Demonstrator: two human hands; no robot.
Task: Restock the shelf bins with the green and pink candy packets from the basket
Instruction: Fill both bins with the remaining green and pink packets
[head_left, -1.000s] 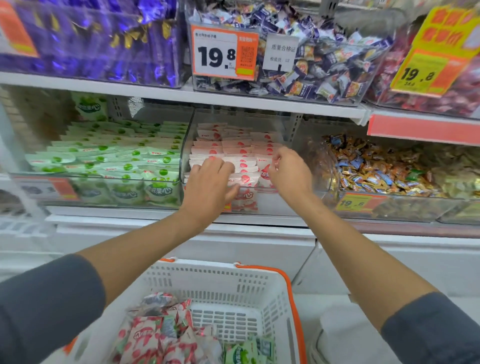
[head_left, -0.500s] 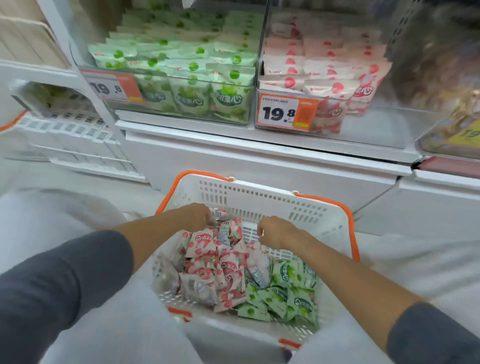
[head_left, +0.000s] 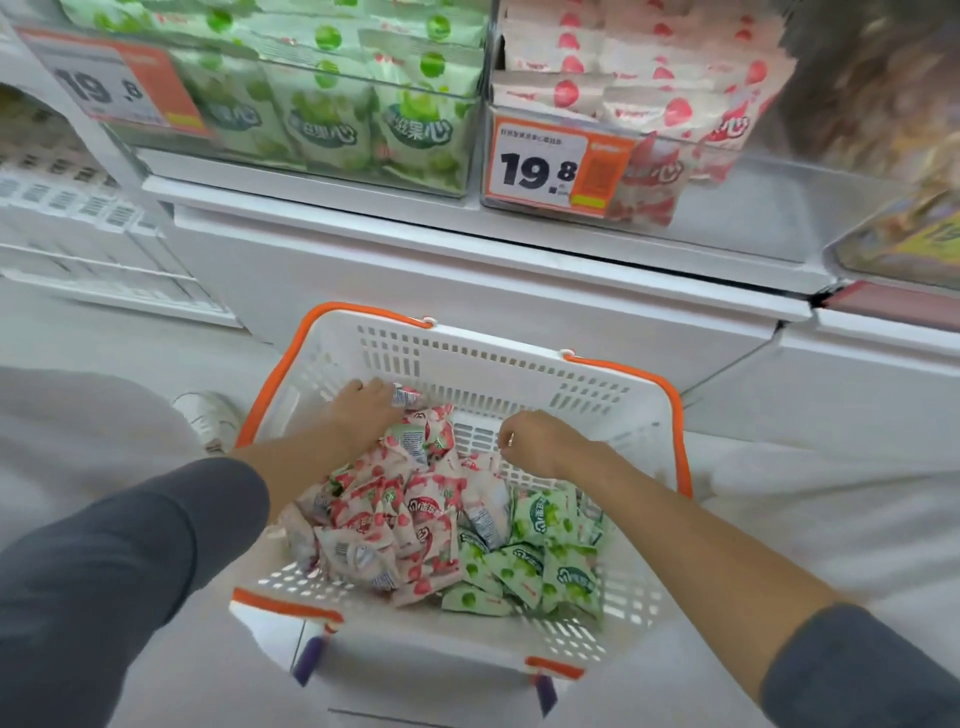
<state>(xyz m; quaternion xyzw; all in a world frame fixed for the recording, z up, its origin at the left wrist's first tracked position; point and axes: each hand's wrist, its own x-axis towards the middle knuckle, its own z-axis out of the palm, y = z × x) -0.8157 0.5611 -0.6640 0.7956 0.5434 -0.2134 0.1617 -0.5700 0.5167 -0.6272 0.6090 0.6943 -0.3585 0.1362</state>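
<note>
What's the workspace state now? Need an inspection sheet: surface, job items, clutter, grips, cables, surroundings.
Surface: pale floor; basket sits low in front of the shelf base.
Job's things: pink packets piled on the basket's left, green packets on its right; green bin and pink bin above, both stocked.
Clutter: nothing seen.
Grips: left hand curls onto the pink packets at the far side; right hand is curled over the basket floor, contents unclear.
Cables: nothing seen.
Surroundings: price tag reading 19.8; shoe left of the basket; blurred candy bin far right.
</note>
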